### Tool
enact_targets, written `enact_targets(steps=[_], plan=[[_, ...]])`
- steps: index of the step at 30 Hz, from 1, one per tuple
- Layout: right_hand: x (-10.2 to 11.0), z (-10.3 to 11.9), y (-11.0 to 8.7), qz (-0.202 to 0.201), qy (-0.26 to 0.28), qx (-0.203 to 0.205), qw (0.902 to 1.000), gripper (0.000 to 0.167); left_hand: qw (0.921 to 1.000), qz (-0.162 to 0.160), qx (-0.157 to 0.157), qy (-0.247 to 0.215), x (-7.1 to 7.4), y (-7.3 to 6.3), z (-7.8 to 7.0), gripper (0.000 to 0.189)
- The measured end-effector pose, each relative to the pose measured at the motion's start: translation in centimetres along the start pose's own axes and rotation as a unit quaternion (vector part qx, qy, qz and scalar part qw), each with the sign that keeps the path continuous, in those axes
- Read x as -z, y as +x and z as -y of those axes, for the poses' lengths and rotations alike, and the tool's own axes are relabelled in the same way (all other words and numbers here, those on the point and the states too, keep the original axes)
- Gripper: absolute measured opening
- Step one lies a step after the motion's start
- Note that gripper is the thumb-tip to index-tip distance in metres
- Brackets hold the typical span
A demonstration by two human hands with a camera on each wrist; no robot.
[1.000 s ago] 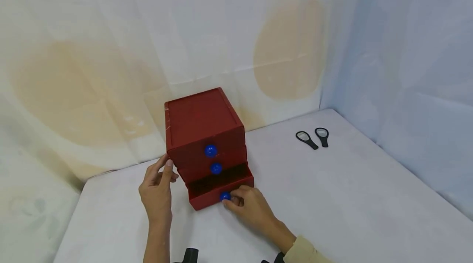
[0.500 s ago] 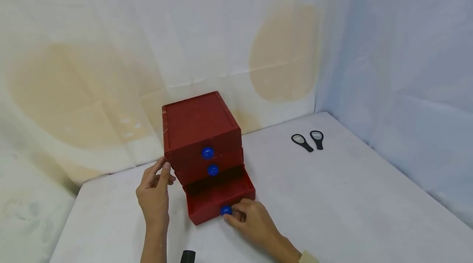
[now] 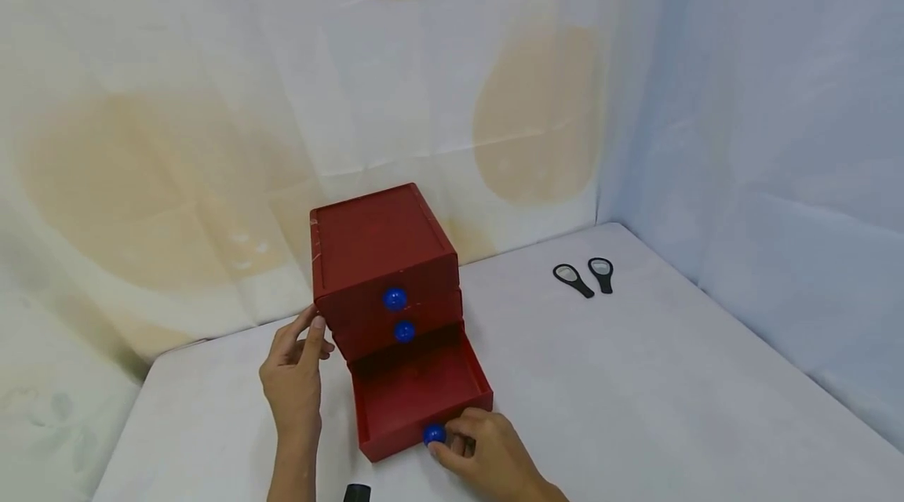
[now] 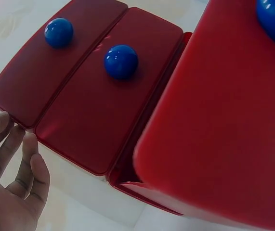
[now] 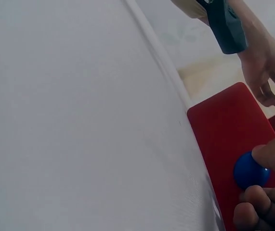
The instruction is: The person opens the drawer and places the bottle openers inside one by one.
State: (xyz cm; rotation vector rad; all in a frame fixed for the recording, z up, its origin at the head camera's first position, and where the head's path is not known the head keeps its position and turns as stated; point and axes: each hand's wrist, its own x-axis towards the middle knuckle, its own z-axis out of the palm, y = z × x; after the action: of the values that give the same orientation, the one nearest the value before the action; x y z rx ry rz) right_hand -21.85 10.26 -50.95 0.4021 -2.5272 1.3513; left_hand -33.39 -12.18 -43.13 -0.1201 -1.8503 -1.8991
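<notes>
A red chest of three stacked drawers point(image 3: 381, 239) stands on the white table, each front bearing a round blue knob. Its bottom drawer point(image 3: 420, 380) is pulled far out and shows a bare red inside. My right hand point(image 3: 494, 451) pinches that drawer's blue knob point(image 3: 433, 433) between thumb and fingers; the right wrist view shows this grip on the knob point(image 5: 248, 171) closely. At the chest's left side, my left hand point(image 3: 293, 380) rests its fingertips near the upper drawer's edge. In the left wrist view, the fingers of the left hand point(image 4: 12, 178) are loosely bent along that edge.
Two small black magnifying glasses, one on the left point(image 3: 582, 287) and one on the right point(image 3: 605, 284), lie at the back right of the table point(image 3: 671, 392). Patterned cloth point(image 3: 395, 94) hangs behind. A black wrist-mounted piece point(image 3: 357, 492) shows at the bottom edge.
My right hand has drawn the bottom drawer toward me, from slightly out to far out. The left hand stays at the chest's side. The head view has shifted a little.
</notes>
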Motion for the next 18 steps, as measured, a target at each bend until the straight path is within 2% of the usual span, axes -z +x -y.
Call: enact_targets(steps=[3,9,11,18], plan=[[0.1,0.2,-0.4,0.001,-0.001,-0.011,0.9999,0.022,1.0,0.003,0.0,0.003,0.0,0.0,0.2,0.029],[0.7,0.6,-1.0,0.02,-0.006,-0.069,0.9974,0.028,1.0,0.002,-0.004,0.003,-0.3,0.3,0.4,0.028],[0.7,0.7,-1.1,0.022,-0.007,-0.077,0.9968,0.03,1.0,0.001,-0.004,0.004,-0.4,0.3,0.4,0.028],[0.8,0.6,-1.9,0.002,-0.012,-0.052,0.9986,0.027,1.0,0.001,-0.003,-0.004,-0.6,0.3,0.2,0.028]])
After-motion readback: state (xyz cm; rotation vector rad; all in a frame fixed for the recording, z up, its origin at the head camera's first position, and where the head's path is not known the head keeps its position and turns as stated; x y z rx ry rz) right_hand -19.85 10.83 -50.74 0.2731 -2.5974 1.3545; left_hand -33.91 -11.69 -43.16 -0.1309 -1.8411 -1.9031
